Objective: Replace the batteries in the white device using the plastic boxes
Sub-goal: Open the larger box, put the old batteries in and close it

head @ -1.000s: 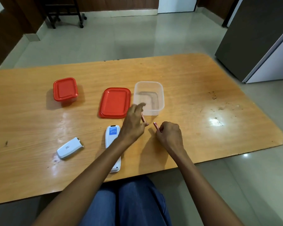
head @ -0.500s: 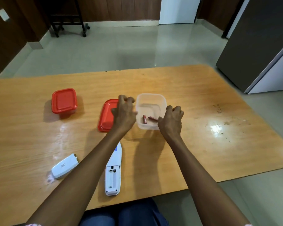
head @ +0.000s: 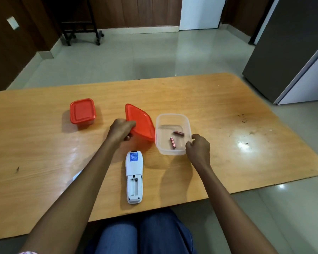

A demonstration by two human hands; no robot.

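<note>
A white device (head: pixel 134 177) lies face down near the table's front edge, its battery bay open and empty. Beyond it, a clear plastic box (head: pixel 173 116) holds two reddish batteries (head: pixel 178 133) (head: pixel 172 143). My right hand (head: pixel 198 146) grips the box's near right corner. My left hand (head: pixel 121 129) holds a red lid (head: pixel 140 121), tilted up on edge just left of the clear box. A second box with a red lid (head: pixel 82 111) stands closed at the left. The device's white battery cover (head: pixel 77 175) is mostly hidden behind my left forearm.
The wooden table (head: pixel 237 107) has a stained patch at the right. A grey and white cabinet (head: pixel 290 52) stands off the table's right end. A black wheeled stand (head: pixel 81 28) is on the floor at the back. My knees are under the front edge.
Both batteries went from my hands into the clear box. My left hand took the red lid and tilted it up; my right hand moved onto the box's corner.
</note>
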